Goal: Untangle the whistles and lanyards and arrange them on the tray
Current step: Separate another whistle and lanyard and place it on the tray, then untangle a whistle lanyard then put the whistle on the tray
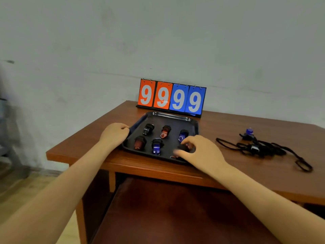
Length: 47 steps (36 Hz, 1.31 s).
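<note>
A black tray [168, 116] lies on the wooden table and holds several whistles in two rows: a black one [148, 129], red ones [165, 131] [140, 142] and blue ones [183, 134] [157, 145]. My left hand [115, 134] grips the tray's left rim. My right hand [198, 149] rests over the tray's near right corner, fingers curled around a dark red whistle [186, 147] that is mostly hidden. To the right on the table lies a tangle of black lanyards [260, 147] with a blue whistle [248, 132] attached.
A flip scoreboard [171, 97] reading 9999 stands behind the tray against the wall. The table's front edge [158, 170] runs just below the tray. A dark brown surface [175, 213] sits below the table.
</note>
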Each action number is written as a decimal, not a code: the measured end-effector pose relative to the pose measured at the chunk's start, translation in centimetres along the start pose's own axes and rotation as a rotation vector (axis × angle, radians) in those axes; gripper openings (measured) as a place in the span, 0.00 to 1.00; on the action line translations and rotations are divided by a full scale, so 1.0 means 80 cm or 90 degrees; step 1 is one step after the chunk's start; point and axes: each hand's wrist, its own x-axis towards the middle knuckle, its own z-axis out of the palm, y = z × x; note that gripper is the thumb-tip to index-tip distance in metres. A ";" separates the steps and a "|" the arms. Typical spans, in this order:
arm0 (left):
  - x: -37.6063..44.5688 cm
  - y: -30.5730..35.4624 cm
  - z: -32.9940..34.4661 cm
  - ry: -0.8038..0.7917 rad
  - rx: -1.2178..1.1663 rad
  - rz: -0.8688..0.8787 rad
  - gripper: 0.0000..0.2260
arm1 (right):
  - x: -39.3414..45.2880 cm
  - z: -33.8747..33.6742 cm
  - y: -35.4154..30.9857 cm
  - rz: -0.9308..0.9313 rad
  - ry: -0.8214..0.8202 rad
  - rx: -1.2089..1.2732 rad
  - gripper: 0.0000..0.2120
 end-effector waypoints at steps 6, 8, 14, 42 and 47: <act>-0.013 0.010 -0.004 0.004 0.002 -0.007 0.16 | 0.000 0.003 0.011 -0.006 -0.032 0.039 0.16; -0.014 0.012 -0.004 0.003 0.002 -0.012 0.17 | 0.001 0.001 0.019 -0.017 -0.065 0.050 0.18; -0.009 0.007 -0.001 0.001 0.033 0.003 0.14 | -0.005 0.003 0.035 -0.028 -0.101 0.122 0.24; -0.041 0.356 0.207 -0.152 -0.083 0.311 0.09 | -0.070 -0.111 0.268 0.265 0.177 -0.063 0.11; -0.012 0.371 0.246 -0.158 -0.114 0.239 0.11 | -0.050 -0.103 0.285 0.256 0.129 -0.156 0.18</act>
